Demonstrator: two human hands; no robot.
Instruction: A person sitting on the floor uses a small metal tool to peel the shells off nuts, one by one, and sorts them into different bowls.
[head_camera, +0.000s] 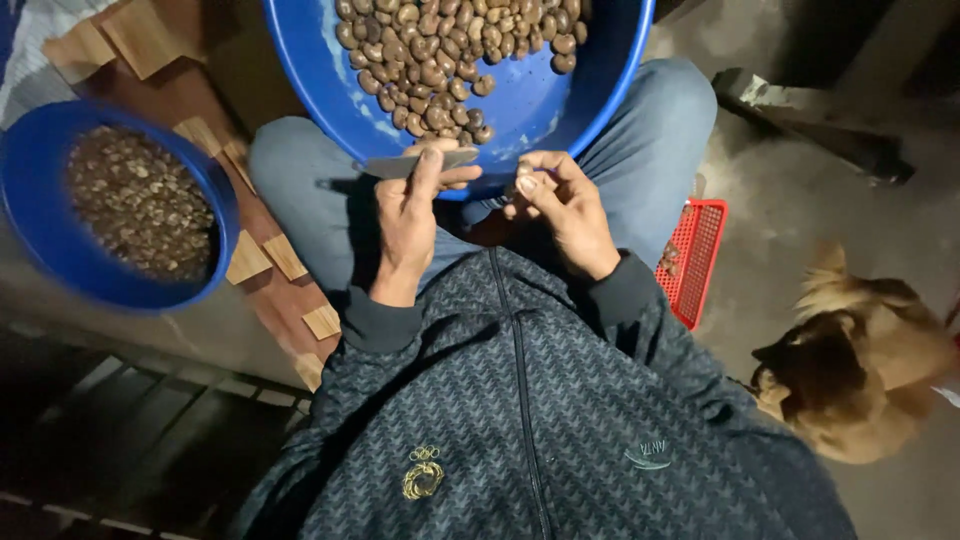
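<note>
Head view looks down on a person who sits with a big blue basin (330, 60) resting on the knees, at the upper middle of the frame. Inside the basin lie many brown nuts (450, 50), heaped toward its upper part. Just below the basin rim, the left hand (410, 215) is closed around a flat grey blade (415, 163), with the thumb lying along it and the other fingers curled under. Beside it, at the centre of the frame, the right hand (565, 205) pinches one small nut (522, 172) between the thumb and the fingertips; this nut is close to the tip of the blade, but I cannot tell if they touch. At the left of the frame stands a second blue bowl (40, 240), filled with small brownish pieces (140, 200). A red plastic basket (700, 255) lies right of the person's leg. At the lower right, a brown dog (860, 360) rests on the floor.
</note>
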